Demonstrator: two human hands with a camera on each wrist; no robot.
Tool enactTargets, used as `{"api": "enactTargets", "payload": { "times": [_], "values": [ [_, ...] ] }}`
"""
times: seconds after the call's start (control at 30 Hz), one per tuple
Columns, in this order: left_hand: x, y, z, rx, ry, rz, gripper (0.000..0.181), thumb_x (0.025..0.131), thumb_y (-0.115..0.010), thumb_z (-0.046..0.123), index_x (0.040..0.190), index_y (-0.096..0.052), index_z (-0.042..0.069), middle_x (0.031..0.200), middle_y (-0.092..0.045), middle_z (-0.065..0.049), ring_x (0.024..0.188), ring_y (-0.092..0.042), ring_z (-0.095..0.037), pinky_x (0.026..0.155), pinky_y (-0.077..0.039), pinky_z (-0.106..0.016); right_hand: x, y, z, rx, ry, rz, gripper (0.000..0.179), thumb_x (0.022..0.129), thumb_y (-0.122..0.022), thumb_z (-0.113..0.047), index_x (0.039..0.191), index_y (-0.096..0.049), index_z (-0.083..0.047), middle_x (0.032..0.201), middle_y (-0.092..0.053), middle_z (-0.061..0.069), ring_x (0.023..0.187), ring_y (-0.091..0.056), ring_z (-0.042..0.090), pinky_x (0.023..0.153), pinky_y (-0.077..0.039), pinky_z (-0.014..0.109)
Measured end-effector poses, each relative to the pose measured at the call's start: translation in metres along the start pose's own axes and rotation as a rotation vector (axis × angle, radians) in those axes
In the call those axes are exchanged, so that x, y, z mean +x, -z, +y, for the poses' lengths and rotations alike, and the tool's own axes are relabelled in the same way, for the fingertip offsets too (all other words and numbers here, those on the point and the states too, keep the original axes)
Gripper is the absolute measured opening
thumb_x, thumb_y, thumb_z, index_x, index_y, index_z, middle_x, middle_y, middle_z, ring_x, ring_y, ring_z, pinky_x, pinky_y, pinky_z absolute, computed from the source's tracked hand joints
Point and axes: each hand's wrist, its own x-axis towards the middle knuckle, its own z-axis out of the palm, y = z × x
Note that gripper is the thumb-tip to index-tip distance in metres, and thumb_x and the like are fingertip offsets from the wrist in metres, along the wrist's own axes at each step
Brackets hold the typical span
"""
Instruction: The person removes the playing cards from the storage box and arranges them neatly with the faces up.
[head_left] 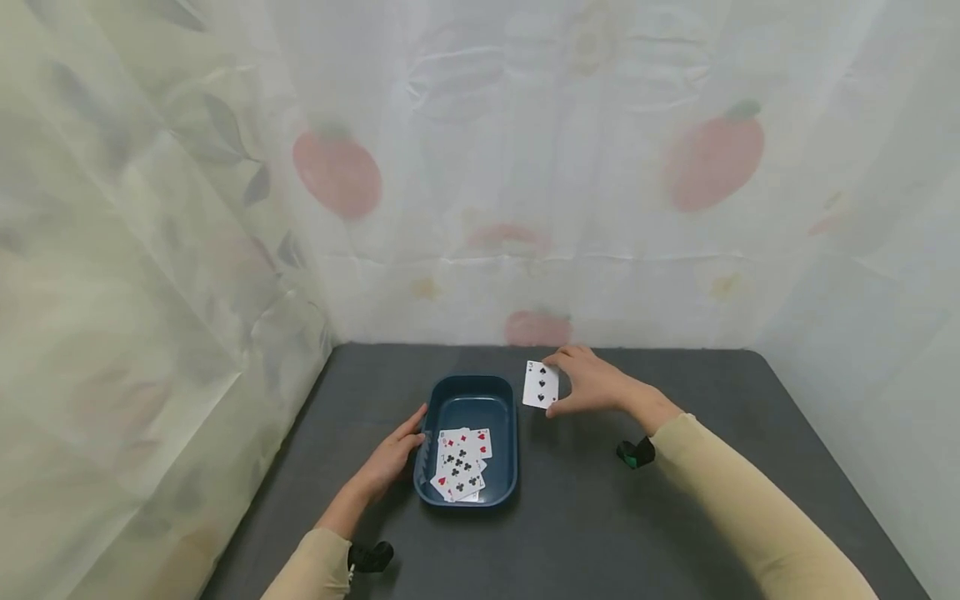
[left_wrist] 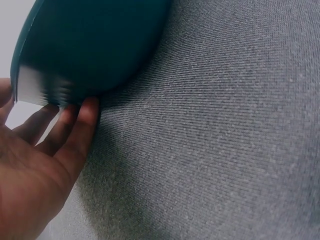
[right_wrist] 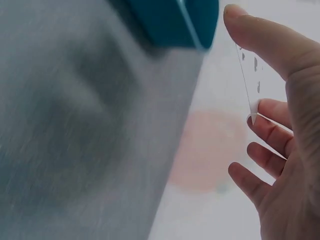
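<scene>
While touching the left wall of the tray (head_left: 476, 410) with the left hand (head_left: 388, 461), holds up a playing card (head_left: 540, 385) in the right hand (head_left: 592, 388), just beside the tray's right wall, toward its far end. Pinches the playing card by opposite edges, with the thumb at the near edge and the fingertips at the far one, spread as wide apart as the card between them. Turns its face to the head camera, with three black spades in a single line. Spreads the remaining fingers loosely, as seen from the right wrist.

Lays the fingers of the left hand, nearly straight and relaxed, against the outside of the tray without closing round it. Cannot tell the exact placing of the left thumb.

Inside the tray, at its near end, a loose pile of cards (head_left: 461, 467), overlapping and face up, with hearts, diamonds and clubs showing. Beneath the tray and around it, a dark grey table (head_left: 570, 525). Well beyond the tray, a white curtain (head_left: 540, 175) printed with red fruit; to the tray's left, a yellowish curtain (head_left: 150, 333) with grey leaves. Near the tray's right side, a black strap (head_left: 636, 453) at the right wrist.
</scene>
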Motion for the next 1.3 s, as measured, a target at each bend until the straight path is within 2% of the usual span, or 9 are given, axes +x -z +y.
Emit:
{"api": "enactTargets", "payload": {
  "times": [0.2, 0.43, 0.63, 1.0, 1.3],
  "values": [
    [-0.001, -0.001, 0.001, -0.001, -0.004, -0.006, 0.056, 0.109, -0.044, 0.024, 0.162, -0.029, 0.036, 0.17, -0.018, -0.01, 0.15, -0.024, -0.044, 0.109, -0.032, -0.07, -0.013, -0.002, 0.033, 0.015, -0.087, -0.002, 0.087, 0.08, -0.087, -0.04, 0.151, -0.048, -0.011, 0.157, -0.035, 0.019, 0.145, -0.028, 0.04, 0.106, -0.04, 0.06],
    [-0.002, -0.002, -0.001, -0.005, -0.003, -0.004, 0.056, 0.109, -0.043, 0.025, 0.162, -0.029, 0.035, 0.17, -0.018, -0.009, 0.151, -0.023, -0.044, 0.109, -0.03, -0.071, -0.018, -0.016, 0.057, 0.028, -0.124, 0.001, 0.084, 0.079, -0.089, -0.027, 0.15, -0.049, -0.005, 0.148, -0.041, 0.023, 0.134, -0.036, 0.044, 0.097, -0.043, 0.062],
    [-0.003, -0.003, -0.003, -0.009, -0.004, 0.002, 0.056, 0.109, -0.044, 0.025, 0.162, -0.03, 0.035, 0.17, -0.019, -0.008, 0.151, -0.022, -0.042, 0.109, -0.03, -0.071, -0.016, -0.034, 0.073, 0.017, -0.159, -0.022, 0.09, 0.077, -0.091, -0.029, 0.15, -0.046, 0.002, 0.149, -0.042, 0.026, 0.136, -0.036, 0.046, 0.104, -0.04, 0.061],
    [-0.009, -0.005, -0.002, -0.008, 0.005, 0.006, 0.055, 0.109, -0.044, 0.026, 0.161, -0.031, 0.037, 0.17, -0.018, -0.007, 0.153, -0.018, -0.042, 0.108, -0.029, -0.073, -0.014, -0.06, 0.082, 0.066, -0.212, -0.045, 0.086, 0.075, -0.091, -0.033, 0.146, -0.052, -0.003, 0.146, -0.044, 0.025, 0.134, -0.038, 0.045, 0.104, -0.039, 0.062],
    [-0.009, -0.006, -0.002, -0.007, -0.003, 0.0, 0.056, 0.109, -0.045, 0.027, 0.162, -0.031, 0.036, 0.17, -0.019, -0.006, 0.153, -0.016, -0.041, 0.11, -0.025, -0.073, -0.013, -0.063, 0.083, 0.099, -0.257, -0.061, 0.087, 0.076, -0.091, -0.032, 0.149, -0.05, -0.009, 0.149, -0.04, 0.025, 0.136, -0.036, 0.045, 0.104, -0.038, 0.064]
  ]
}}
